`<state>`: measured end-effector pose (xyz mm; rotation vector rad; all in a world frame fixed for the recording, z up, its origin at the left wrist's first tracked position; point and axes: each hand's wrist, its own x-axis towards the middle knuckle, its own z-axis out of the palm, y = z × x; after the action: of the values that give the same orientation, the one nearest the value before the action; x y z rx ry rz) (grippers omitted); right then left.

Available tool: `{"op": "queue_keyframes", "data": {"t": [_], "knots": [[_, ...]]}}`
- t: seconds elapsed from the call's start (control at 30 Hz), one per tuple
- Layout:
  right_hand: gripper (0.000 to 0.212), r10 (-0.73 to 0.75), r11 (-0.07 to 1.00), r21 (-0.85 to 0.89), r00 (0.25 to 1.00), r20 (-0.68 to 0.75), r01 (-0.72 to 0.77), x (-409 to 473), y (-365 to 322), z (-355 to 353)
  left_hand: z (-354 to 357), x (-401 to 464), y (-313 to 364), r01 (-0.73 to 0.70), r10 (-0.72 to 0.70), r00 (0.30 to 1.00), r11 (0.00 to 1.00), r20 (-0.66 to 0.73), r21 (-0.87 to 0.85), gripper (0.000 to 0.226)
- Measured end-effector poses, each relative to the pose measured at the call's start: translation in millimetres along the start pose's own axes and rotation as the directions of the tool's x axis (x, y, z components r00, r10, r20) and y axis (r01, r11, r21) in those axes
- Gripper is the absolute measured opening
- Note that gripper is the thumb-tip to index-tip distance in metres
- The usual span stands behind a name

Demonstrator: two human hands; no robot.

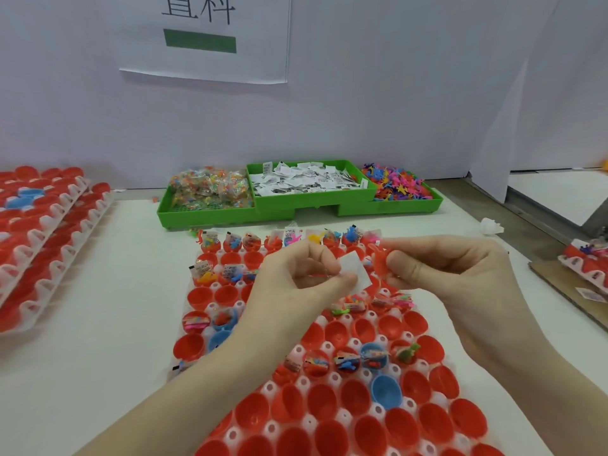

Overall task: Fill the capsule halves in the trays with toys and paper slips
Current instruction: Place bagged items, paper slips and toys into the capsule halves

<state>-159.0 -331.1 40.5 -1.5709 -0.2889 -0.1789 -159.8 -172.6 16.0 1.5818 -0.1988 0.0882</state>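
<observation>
left hand (297, 274): above tray (269, 386), pinching slip (353, 269) | right hand (454, 271): above tray, just right of slip, fingers curled on red toy (381, 263) | halves (289, 404): in tray, some filled | green bins (296, 209): beyond tray

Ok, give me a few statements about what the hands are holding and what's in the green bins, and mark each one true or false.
1. The left hand pinches a white paper slip. True.
2. The right hand holds a blue toy. False: it grips an orange-red toy.
3. The middle bin of the green bins holds paper slips. True.
4. The loose colourful toys lie in the leftmost bin. False: they are in the rightmost bin; the leftmost bin holds clear bagged toys.
5. Every capsule half in the tray under the hands is red. False: a few are blue, such as one blue capsule half near the front.
</observation>
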Motion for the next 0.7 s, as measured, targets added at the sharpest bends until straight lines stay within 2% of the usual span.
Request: {"op": "queue_keyframes", "data": {"t": [0.1,0.27,0.4,0.53,0.7], "knots": [[0.026,0.025,1.0,0.007,0.999,0.044,-0.025,-2,-2,1,-2,-1,3,-0.034,0.033,0.999,0.999,-0.002,-0.034,0.017],[0.02,0.033,0.999,-0.024,0.998,0.051,-0.031,-2,-4,3,-3,-2,6,-0.056,0.056,0.998,0.997,-0.008,-0.046,0.019],[0.019,-0.011,0.998,-0.065,0.998,0.057,0.015,-4,-4,6,0,-5,9,-0.038,0.039,0.999,0.991,0.002,-0.124,0.013],[0.018,-0.065,0.998,-0.012,0.995,-0.075,0.065,-10,3,13,6,-8,12,-0.046,0.05,0.999,0.973,0.014,-0.226,0.018],[0.013,-0.161,0.987,-0.059,0.969,-0.187,0.152,-19,8,21,10,-12,9,-0.013,0.009,1.0,0.947,-0.013,-0.32,0.034]]}}
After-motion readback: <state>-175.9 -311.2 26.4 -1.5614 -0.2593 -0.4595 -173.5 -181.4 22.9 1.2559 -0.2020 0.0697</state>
